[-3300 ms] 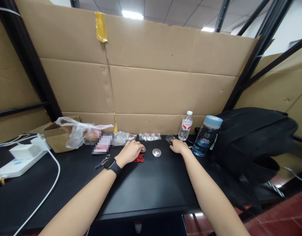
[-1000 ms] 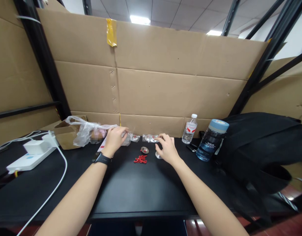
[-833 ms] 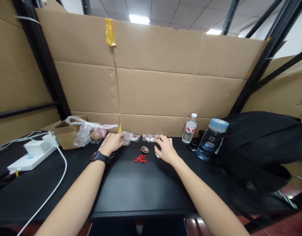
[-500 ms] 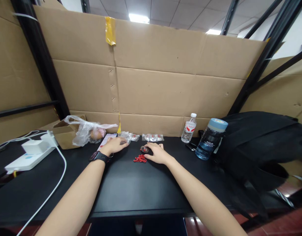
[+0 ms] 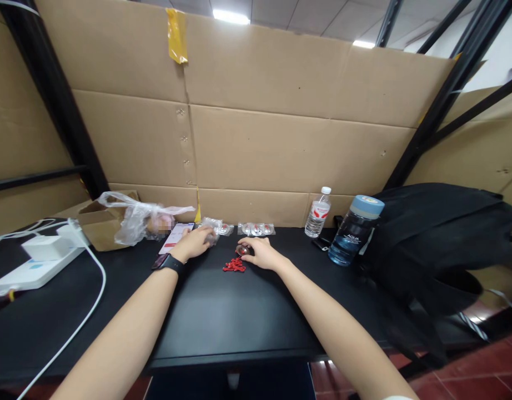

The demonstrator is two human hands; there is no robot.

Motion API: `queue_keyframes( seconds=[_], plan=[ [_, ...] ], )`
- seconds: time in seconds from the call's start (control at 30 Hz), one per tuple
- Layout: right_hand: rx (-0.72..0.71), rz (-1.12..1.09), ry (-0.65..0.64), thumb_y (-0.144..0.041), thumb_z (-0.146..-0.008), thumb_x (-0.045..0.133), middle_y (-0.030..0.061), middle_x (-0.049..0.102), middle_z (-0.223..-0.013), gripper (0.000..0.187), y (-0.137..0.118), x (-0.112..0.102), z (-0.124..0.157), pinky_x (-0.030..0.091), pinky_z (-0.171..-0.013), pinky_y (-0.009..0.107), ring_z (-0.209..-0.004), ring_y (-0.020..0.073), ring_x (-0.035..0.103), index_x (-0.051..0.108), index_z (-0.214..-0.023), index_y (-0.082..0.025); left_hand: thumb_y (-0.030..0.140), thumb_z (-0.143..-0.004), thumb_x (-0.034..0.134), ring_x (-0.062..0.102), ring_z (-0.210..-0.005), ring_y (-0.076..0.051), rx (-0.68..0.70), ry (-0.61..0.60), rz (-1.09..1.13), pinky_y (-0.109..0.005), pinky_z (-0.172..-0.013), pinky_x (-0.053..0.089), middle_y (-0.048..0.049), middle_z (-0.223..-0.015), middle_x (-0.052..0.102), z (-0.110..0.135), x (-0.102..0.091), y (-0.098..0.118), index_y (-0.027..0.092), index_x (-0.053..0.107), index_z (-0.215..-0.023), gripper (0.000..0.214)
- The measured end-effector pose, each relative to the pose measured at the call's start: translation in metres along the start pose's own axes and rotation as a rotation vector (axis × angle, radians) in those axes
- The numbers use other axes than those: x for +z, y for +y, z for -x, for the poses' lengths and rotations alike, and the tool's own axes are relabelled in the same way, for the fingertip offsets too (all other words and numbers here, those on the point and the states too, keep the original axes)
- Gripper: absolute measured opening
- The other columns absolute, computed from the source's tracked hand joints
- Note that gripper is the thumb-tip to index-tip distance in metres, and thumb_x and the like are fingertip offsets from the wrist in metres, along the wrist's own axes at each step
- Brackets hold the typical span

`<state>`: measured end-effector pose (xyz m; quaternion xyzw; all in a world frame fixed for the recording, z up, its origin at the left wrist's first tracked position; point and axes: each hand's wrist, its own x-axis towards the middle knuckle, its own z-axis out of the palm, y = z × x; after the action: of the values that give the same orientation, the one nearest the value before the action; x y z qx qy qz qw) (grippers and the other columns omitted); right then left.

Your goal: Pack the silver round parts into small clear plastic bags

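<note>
My left hand (image 5: 194, 244), with a black watch on the wrist, lies at the back of the black table (image 5: 239, 316). Its fingers are curled on a small clear plastic packet (image 5: 215, 226). My right hand (image 5: 259, 253) sits just to the right of it, fingertips closed on a small round metal disc (image 5: 242, 250) that shows some red. A little heap of small red pieces (image 5: 234, 266) lies on the table right in front of that disc. Behind both hands a row of clear packets (image 5: 256, 229) with metal discs rests against the cardboard wall.
Back right stand a small water bottle (image 5: 318, 213), a blue bottle (image 5: 355, 230) and a black backpack (image 5: 435, 239). To the left are a cardboard box with a plastic bag (image 5: 123, 222), a card (image 5: 176, 236), and a white power strip (image 5: 31, 266) with its cable (image 5: 89, 311).
My right hand came left from the second disc near the packets to the disc by the red pieces. My left hand dropped from the plastic bag to the small packet.
</note>
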<state>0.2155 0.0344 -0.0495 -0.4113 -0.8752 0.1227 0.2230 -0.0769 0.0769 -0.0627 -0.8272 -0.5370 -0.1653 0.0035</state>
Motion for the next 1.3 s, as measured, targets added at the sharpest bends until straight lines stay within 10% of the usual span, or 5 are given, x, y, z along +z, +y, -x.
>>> queue_keyframes(
  seconds=[0.2, 0.47, 0.67, 1.3],
  plan=[
    [-0.024, -0.301, 0.186, -0.022, -0.078, 0.078, 0.0083, 0.068, -0.122, 0.053, 0.006, -0.006, 0.007, 0.047, -0.097, 0.039, -0.104, 0.0208, 0.066, 0.061, -0.128, -0.025, 0.019, -0.085, 0.051, 0.054, -0.126, -0.030, 0.041, 0.161, 0.017, -0.047, -0.105, 0.038, -0.0098, -0.128, 0.065, 0.001, -0.016, 0.021, 0.024, 0.069, -0.111, 0.032],
    [0.168, -1.097, 0.457, -0.034, -0.062, 0.089, 0.0057, 0.073, -0.106, 0.048, -0.009, -0.016, 0.019, 0.052, -0.097, 0.039, -0.103, 0.0226, 0.071, 0.048, -0.082, -0.023, 0.031, -0.086, 0.063, 0.064, -0.108, -0.023, 0.250, 0.207, 0.538, -0.039, -0.102, 0.046, -0.0056, -0.114, 0.067, 0.001, -0.017, 0.096, 0.024, 0.077, -0.093, 0.017],
    [0.159, -1.109, 0.408, -0.036, -0.065, 0.089, 0.0071, 0.074, -0.113, 0.047, -0.022, -0.013, 0.022, 0.051, -0.100, 0.041, -0.106, 0.0226, 0.070, 0.047, -0.081, -0.024, 0.035, -0.085, 0.071, 0.062, -0.110, -0.024, 0.198, 0.364, 0.724, -0.042, -0.104, 0.046, -0.0065, -0.114, 0.064, 0.008, -0.011, 0.132, 0.024, 0.078, -0.095, 0.017],
    [0.134, -1.070, 0.350, -0.033, -0.070, 0.087, 0.0063, 0.074, -0.114, 0.057, -0.026, -0.024, 0.026, 0.051, -0.100, 0.041, -0.107, 0.0210, 0.069, 0.049, -0.113, -0.029, 0.024, -0.082, 0.071, 0.063, -0.104, -0.022, 0.105, 0.547, 0.642, -0.041, -0.099, 0.048, -0.0049, -0.107, 0.065, 0.012, -0.021, 0.135, 0.024, 0.077, -0.076, 0.008]
  ],
)
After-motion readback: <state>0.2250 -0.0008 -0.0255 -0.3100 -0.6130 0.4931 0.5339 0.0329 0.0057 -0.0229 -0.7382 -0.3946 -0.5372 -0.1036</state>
